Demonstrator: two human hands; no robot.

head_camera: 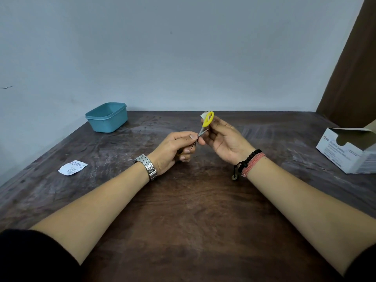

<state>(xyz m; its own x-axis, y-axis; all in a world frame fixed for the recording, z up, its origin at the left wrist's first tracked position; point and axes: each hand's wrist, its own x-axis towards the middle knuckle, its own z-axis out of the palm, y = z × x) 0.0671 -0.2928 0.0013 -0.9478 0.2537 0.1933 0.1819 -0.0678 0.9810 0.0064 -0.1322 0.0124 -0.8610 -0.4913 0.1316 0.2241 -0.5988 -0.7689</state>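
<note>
- Dark wooden table [183, 210], scuffed and pale-streaked toward the back; both bare forearms come in from the near edge.
- Left wrist: metal watch [147, 166]. Right wrist: black bead and red thread bracelets [249, 162].
- Left hand [173, 151]: raised over mid-table, fingers curled, thumb and forefinger pinched on the lower, blade end of the scissors [208, 119].
- Right hand [223, 139]: just beside the left, fingertips closed on the yellow loop handle at the top end.
- Scissors: held in the air between both hands, tilted, handle up and away, metal end down toward the left hand.
- White scrap [203, 115]: shows behind the handle at the right fingertips; cannot tell what it is.
- Packet [72, 167]: small, white, printed, flat on the table, well left of the hands.
- Box [343, 153]: white card, far right, top flap up, cut-out in its face; inside is dark, contents cannot be told.
- Tub [105, 121]: blue plastic, no lid, far left against the wall [183, 58]; only its inner walls show, its floor is hidden.
</note>
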